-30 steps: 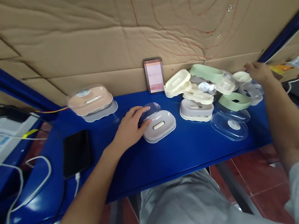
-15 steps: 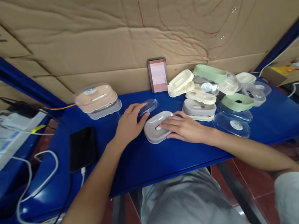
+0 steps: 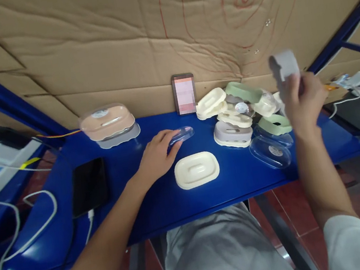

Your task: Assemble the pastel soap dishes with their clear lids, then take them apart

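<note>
The left hand (image 3: 158,157) grips a clear lid (image 3: 186,132) between thumb and fingers. The right hand (image 3: 306,100), raised at the right, holds a grey piece (image 3: 288,63). 1 cream dish (image 3: 197,170) lies flat on the blue counter (image 3: 164,206), left of the piled dishes (image 3: 245,92).

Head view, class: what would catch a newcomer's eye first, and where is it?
The blurred grey piece in the right hand, held up before the cardboard at right, stands out first. Next comes the cream tray on the blue table, near the middle. Just behind it, the left hand holds a clear lid.
</note>
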`<action>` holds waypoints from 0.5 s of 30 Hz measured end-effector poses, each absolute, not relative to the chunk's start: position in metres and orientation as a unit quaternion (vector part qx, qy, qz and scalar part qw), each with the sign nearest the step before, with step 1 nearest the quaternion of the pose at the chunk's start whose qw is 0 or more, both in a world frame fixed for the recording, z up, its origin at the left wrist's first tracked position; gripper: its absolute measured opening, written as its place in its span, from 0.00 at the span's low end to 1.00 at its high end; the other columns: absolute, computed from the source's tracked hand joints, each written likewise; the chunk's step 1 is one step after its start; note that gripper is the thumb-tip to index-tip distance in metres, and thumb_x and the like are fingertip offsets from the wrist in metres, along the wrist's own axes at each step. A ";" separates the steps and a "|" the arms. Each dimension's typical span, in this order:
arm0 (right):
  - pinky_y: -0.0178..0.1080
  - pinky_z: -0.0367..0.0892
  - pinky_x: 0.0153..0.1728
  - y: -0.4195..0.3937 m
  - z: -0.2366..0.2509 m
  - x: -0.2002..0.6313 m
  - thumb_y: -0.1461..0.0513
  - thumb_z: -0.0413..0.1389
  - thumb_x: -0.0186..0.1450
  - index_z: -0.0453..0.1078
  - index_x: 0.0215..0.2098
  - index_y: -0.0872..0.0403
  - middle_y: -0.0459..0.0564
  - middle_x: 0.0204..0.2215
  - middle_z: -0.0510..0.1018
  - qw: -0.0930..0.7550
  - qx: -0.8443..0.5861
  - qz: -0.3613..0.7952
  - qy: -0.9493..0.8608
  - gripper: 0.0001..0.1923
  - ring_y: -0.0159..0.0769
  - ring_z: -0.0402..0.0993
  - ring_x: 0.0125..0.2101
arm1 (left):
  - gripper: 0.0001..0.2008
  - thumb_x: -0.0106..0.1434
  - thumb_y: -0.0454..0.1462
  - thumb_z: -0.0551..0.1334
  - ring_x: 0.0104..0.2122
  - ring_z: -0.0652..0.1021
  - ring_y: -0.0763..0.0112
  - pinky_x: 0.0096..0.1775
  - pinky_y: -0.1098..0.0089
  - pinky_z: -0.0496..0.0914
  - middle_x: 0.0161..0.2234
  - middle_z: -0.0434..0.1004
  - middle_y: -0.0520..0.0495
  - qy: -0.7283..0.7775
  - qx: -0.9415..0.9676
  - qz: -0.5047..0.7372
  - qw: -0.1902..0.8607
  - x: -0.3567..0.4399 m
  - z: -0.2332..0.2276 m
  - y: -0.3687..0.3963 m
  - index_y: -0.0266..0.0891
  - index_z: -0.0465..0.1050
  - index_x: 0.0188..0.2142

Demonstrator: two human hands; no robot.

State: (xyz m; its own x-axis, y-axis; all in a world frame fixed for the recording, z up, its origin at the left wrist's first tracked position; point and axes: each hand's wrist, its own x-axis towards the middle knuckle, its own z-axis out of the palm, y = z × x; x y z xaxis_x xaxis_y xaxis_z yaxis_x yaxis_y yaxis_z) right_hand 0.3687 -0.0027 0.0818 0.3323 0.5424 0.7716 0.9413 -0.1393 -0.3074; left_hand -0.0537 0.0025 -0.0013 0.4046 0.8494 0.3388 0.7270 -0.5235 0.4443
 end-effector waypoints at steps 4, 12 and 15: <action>0.51 0.61 0.45 0.042 0.090 0.445 0.54 0.53 0.75 0.79 0.44 0.59 0.74 0.43 0.82 0.238 -0.843 -0.195 -0.441 0.18 0.56 0.78 0.45 | 0.23 0.76 0.47 0.55 0.64 0.73 0.50 0.63 0.48 0.70 0.64 0.73 0.41 0.472 0.842 0.240 0.106 -0.051 -0.006 0.002 0.47 0.69 0.66; 0.56 0.56 0.50 0.086 0.051 0.487 0.52 0.61 0.69 0.68 0.21 0.51 0.67 0.33 0.82 0.207 -0.837 -0.115 -0.494 0.21 0.50 0.75 0.46 | 0.22 0.76 0.46 0.57 0.64 0.73 0.50 0.63 0.48 0.69 0.64 0.72 0.42 0.461 0.853 0.224 0.098 -0.051 -0.010 0.003 0.49 0.69 0.66; 0.60 0.55 0.51 0.092 0.047 0.505 0.53 0.56 0.72 0.66 0.19 0.51 0.69 0.32 0.81 0.224 -0.801 -0.109 -0.544 0.24 0.53 0.74 0.48 | 0.22 0.75 0.46 0.58 0.64 0.73 0.48 0.62 0.47 0.70 0.65 0.72 0.42 0.464 0.855 0.218 0.084 -0.050 -0.011 0.002 0.49 0.70 0.65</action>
